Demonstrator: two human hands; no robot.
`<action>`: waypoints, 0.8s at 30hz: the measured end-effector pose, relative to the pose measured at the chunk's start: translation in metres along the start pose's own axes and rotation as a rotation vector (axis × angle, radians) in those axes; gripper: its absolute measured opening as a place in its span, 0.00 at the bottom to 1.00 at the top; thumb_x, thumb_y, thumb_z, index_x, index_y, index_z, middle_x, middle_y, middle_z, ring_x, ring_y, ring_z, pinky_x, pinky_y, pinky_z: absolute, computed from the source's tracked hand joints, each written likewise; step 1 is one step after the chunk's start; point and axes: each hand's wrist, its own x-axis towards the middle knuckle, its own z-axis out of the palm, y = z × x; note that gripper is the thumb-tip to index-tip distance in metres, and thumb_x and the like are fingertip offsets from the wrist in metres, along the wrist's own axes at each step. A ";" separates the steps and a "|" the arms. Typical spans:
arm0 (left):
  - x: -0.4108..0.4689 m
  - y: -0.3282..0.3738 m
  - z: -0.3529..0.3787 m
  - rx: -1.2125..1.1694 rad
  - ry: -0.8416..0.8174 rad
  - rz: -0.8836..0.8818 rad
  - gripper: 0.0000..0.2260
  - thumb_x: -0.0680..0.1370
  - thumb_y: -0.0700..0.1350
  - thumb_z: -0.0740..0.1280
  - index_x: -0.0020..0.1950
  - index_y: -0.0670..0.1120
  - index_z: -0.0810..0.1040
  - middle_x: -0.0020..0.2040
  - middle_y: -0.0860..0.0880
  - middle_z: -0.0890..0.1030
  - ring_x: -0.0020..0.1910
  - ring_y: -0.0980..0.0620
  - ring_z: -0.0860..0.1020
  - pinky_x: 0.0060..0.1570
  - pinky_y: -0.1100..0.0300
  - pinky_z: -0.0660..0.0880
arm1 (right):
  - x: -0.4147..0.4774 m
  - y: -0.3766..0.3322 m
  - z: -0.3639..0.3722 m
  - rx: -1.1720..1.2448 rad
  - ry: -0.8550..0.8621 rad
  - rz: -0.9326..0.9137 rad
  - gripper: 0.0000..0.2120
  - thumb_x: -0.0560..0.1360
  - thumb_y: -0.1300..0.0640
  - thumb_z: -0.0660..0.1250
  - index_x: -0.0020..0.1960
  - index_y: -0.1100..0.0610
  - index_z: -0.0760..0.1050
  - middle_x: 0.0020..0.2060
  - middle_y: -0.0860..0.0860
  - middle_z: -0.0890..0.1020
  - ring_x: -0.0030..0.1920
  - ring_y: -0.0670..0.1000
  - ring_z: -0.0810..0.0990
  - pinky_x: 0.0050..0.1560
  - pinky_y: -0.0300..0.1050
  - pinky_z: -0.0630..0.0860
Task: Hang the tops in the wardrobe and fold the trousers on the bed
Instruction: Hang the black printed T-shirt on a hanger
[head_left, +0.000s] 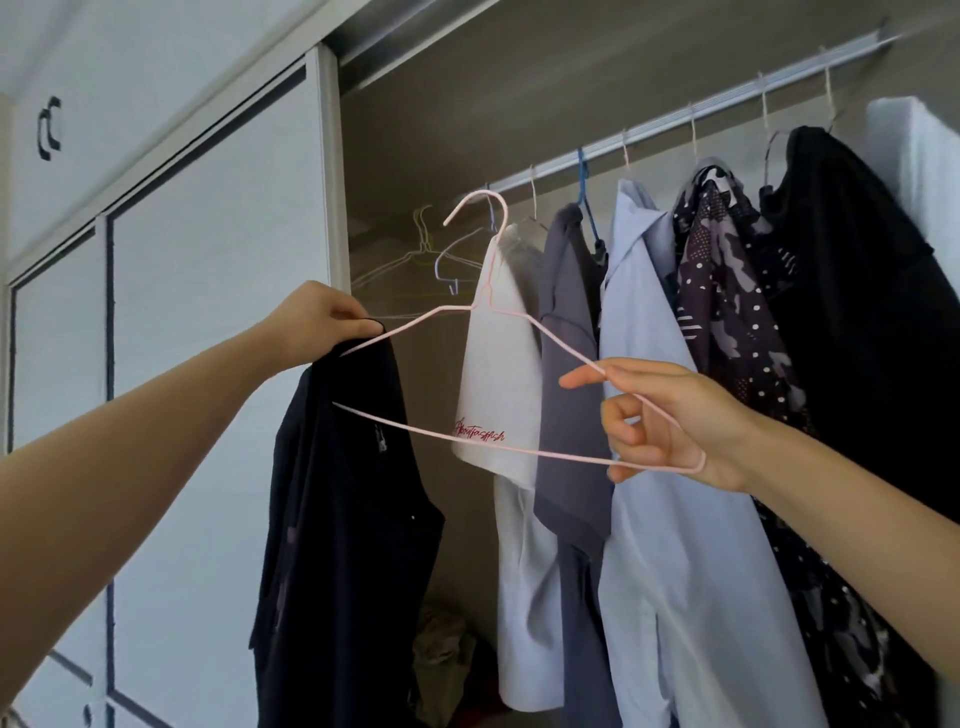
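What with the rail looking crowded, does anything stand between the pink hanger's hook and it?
Nothing visible lies between the pink hanger's hook and the wardrobe rail. There, empty wire hangers and a white T-shirt hang behind the hook.

Both bare arms raised forward, forearms angled up. Left hand (322, 325) pinches dark top (343, 509) between thumb and fingers. Right hand (670, 423) grips pink wire hanger (519, 451), index finger straight, other fingers curled.
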 end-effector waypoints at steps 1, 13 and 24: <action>0.000 0.004 0.002 0.002 -0.003 0.023 0.07 0.76 0.47 0.72 0.46 0.45 0.86 0.42 0.48 0.83 0.45 0.49 0.81 0.49 0.55 0.78 | 0.004 0.001 0.003 0.001 -0.002 -0.001 0.15 0.81 0.51 0.57 0.59 0.53 0.79 0.27 0.53 0.73 0.22 0.50 0.69 0.38 0.53 0.78; -0.002 0.048 0.012 -0.101 0.097 0.131 0.07 0.76 0.49 0.71 0.39 0.51 0.85 0.37 0.51 0.83 0.37 0.55 0.80 0.36 0.64 0.77 | 0.039 0.023 0.044 0.139 -0.001 -0.047 0.12 0.81 0.54 0.59 0.45 0.58 0.77 0.26 0.55 0.71 0.20 0.51 0.69 0.36 0.56 0.80; -0.021 0.029 -0.013 -0.067 0.063 0.309 0.11 0.80 0.54 0.65 0.44 0.51 0.83 0.40 0.53 0.82 0.40 0.57 0.78 0.43 0.67 0.72 | 0.064 0.040 0.061 0.330 -0.206 -0.115 0.16 0.76 0.47 0.64 0.54 0.58 0.79 0.38 0.54 0.76 0.42 0.53 0.78 0.41 0.57 0.80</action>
